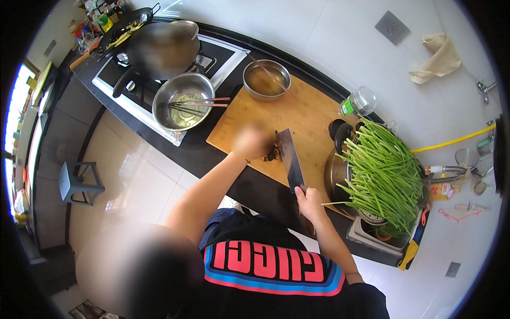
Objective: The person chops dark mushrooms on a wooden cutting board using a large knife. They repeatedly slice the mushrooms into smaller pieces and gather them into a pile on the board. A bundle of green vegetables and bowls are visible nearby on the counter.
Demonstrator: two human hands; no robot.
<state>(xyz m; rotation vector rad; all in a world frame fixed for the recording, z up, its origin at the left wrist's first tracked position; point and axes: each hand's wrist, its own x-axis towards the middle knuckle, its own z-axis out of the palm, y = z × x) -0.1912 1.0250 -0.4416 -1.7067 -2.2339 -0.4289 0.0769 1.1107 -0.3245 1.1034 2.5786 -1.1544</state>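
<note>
Wooden cutting board (313, 119) lies beneath your hands. Your right hand (309, 202) closes around the handle of a cleaver (289, 157); dark chopped food (273, 154) lies just left of its blade, beside your blurred left hand (254, 141), whose grip cannot be made out. Farther off sit a steel bowl (260, 97) and, rightward, long green stalks (382, 173).

One head-worn fisheye camera looks down, fairly near, onto the cutting board (313, 119).
</note>
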